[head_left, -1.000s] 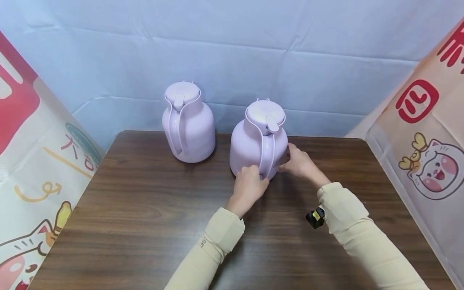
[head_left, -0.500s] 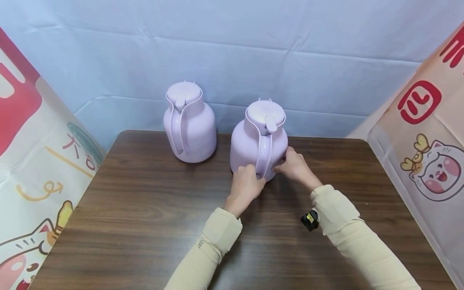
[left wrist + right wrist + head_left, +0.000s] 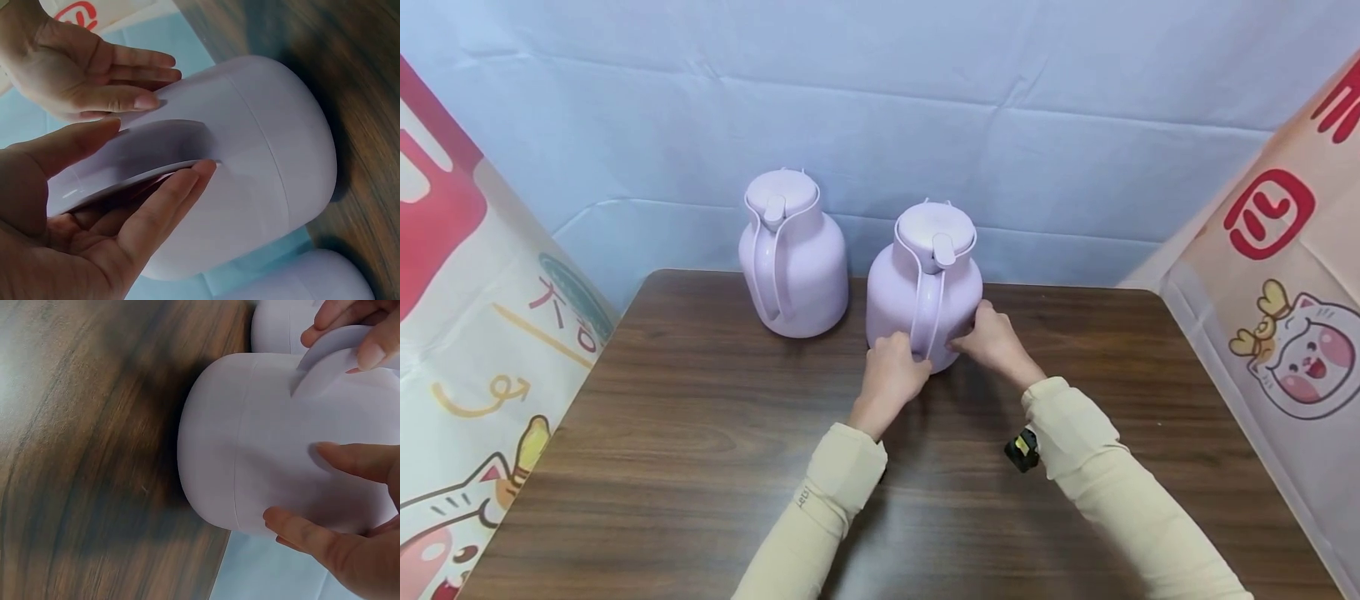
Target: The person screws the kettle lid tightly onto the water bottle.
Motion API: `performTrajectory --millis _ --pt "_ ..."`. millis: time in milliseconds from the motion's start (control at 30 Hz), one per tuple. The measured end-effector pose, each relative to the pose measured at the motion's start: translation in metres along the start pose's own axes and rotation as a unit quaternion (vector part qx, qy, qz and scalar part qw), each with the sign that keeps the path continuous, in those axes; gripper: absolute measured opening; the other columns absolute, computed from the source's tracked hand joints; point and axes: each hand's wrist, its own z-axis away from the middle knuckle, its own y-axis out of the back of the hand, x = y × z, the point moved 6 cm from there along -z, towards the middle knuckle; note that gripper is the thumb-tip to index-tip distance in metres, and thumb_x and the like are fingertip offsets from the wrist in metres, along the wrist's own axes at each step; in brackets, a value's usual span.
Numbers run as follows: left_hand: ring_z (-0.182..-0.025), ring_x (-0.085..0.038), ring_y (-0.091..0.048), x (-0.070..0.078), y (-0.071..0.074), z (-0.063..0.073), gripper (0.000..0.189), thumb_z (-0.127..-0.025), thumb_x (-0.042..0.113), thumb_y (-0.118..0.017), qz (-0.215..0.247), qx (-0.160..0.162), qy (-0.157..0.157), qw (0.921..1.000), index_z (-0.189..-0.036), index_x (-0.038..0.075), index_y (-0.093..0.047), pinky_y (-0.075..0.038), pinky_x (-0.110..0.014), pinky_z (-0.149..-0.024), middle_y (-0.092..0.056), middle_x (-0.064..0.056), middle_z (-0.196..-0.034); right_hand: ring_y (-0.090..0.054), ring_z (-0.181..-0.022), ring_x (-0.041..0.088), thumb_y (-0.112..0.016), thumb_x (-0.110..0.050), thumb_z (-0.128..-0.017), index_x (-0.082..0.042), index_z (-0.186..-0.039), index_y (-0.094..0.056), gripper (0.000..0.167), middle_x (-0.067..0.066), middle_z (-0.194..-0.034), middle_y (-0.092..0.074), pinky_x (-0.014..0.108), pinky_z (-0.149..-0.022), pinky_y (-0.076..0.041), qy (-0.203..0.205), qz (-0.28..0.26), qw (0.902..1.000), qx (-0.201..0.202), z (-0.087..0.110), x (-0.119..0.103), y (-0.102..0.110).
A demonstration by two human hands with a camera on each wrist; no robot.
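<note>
A pale lilac vacuum jug (image 3: 887, 287) stands upright near the table's back edge, its handle (image 3: 928, 308) toward me. My left hand (image 3: 891, 375) pinches the lower part of that handle; in the left wrist view the thumb lies on one side and the fingers on the other. Against the jug's right flank my right hand (image 3: 996, 340) rests with fairly straight fingers. Its thumb and fingertips (image 3: 278, 519) touch the body, as the right wrist view shows. To the left stands a matching jug (image 3: 812, 271), apart from both hands, its handle also facing forward.
The dark wooden table (image 3: 700, 450) spreads around and in front of the jugs. Pale blue cloth (image 3: 880, 100) hangs behind its back edge. Printed panels with cartoon cats flank it, the left panel (image 3: 497, 333) and the right panel (image 3: 1285, 358).
The right-hand jug has shifted a little to the left, closer to the other one, and turned slightly. Both hands have moved left with it. The other jug stays where it was on the table.
</note>
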Motion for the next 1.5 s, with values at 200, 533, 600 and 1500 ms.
performTrajectory --millis 200,533,600,1500 --pt "-0.067 -0.029 -0.058 -0.007 0.002 -0.006 0.015 -0.076 0.015 -0.065 0.004 -0.015 0.027 0.9995 -0.071 0.001 -0.059 -0.047 -0.039 -0.063 -0.059 -0.010 -0.068 -0.049 -0.107 0.041 -0.070 -0.012 -0.074 0.018 -0.126 -0.031 0.071 0.035 -0.118 -0.046 0.046 -0.085 -0.043 -0.004 -0.001 1.0000 -0.001 -0.008 -0.005 -0.003" --pt "-0.083 -0.032 -0.060 -0.013 0.007 -0.020 0.016 -0.078 0.015 -0.065 0.004 -0.012 0.027 0.9996 -0.078 -0.001 -0.062 -0.045 -0.044 -0.077 -0.063 -0.013 -0.078 -0.048 -0.109 0.040 -0.070 -0.013 -0.074 0.015 -0.125 -0.034 0.068 0.032 -0.118 -0.046 0.046 -0.088 -0.041 -0.009 0.002 1.0000 -0.001 -0.023 -0.013 -0.005" --pt "-0.084 -0.033 -0.060 -0.014 0.008 -0.023 0.016 -0.078 0.015 -0.065 0.004 -0.009 0.029 0.9995 -0.078 -0.001 -0.062 -0.045 -0.044 -0.078 -0.063 -0.013 -0.079 -0.047 -0.110 0.040 -0.070 -0.012 -0.074 0.015 -0.125 -0.034 0.068 0.031 -0.119 -0.046 0.045 -0.089 -0.040 -0.010 -0.002 1.0000 -0.001 -0.026 -0.015 -0.005" --pt "-0.091 -0.037 -0.058 -0.028 0.009 -0.047 0.025 -0.079 0.015 -0.064 0.040 -0.001 0.090 0.9951 -0.095 -0.004 -0.061 -0.046 -0.042 -0.076 -0.062 -0.018 -0.095 -0.049 -0.108 0.037 -0.057 -0.025 -0.088 0.009 -0.125 -0.042 0.052 0.026 -0.115 -0.053 0.045 -0.088 -0.040 0.023 0.005 0.9997 -0.005 -0.037 -0.025 -0.010"
